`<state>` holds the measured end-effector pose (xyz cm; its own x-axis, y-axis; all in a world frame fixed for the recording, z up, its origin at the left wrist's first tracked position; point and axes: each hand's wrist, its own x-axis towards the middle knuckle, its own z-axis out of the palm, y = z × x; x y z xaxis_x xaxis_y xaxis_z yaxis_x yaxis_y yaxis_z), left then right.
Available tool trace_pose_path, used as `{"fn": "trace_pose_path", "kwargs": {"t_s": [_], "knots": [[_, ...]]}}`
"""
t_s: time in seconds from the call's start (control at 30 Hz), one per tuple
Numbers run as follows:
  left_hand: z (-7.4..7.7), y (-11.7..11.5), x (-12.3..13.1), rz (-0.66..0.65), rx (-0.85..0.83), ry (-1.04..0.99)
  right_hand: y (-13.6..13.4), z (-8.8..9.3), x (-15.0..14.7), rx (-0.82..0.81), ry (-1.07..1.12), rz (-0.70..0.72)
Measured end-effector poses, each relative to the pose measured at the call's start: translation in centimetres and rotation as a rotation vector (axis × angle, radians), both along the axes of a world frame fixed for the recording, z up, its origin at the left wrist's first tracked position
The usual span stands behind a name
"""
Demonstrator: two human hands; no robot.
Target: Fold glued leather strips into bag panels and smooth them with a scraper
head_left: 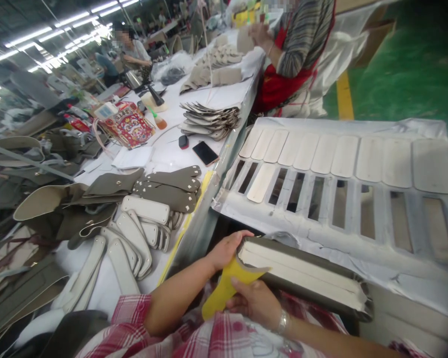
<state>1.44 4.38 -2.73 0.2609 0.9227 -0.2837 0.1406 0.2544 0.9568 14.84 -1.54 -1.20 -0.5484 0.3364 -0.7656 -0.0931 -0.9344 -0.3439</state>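
My left hand (226, 248) is closed over the near end of a thick stack of long cream leather strips wrapped in olive-grey (306, 276), which lies across my lap. My right hand (256, 301) pinches a yellow backing strip (226, 288) that peels away from the stack's end and hangs down towards me. Both arms come up from the bottom of the view over a red plaid shirt.
A white slotted rack (321, 233) ahead holds several cream strips (345, 156). On the white table (168, 154) to the left lie cream and olive leather pieces (171, 191), a phone (205, 152) and stacked parts (211, 122). A person in a red apron (294, 54) works beyond.
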Motion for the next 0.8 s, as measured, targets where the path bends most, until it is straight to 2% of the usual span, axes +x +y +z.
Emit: {"fn": "trace_pose_path", "kwargs": {"t_s": [0.1, 0.2, 0.37, 0.47, 0.63, 0.7, 0.8], "knots": [[0.1, -0.1, 0.5, 0.045, -0.05, -0.02, 0.2, -0.3, 0.3, -0.111, 0.061, -0.055], [0.2, -0.3, 0.9, 0.082, -0.072, -0.017, 0.4, -0.3, 0.5, -0.141, 0.043, -0.051], [0.4, -0.5, 1.6, 0.103, 0.026, 0.183, 0.6, 0.2, 1.2, -0.167, 0.001, -0.042], [0.8, -0.1, 2.1, 0.025, 0.125, 0.412, 0.8, 0.7, 1.4, -0.153, -0.029, -0.031], [2.1, 0.8, 2.9, -0.255, 0.291, 1.098, 0.7, 0.8, 0.7, -0.117, -0.083, -0.047], [2.3, 1.2, 3.4, -0.319, 0.395, 1.208, 0.6, 0.6, 0.6, -0.114, -0.078, -0.066], [2.1, 1.6, 4.1, -0.276, 0.447, 1.246, 0.4, 0.1, 0.8, -0.076, -0.063, -0.049]]}}
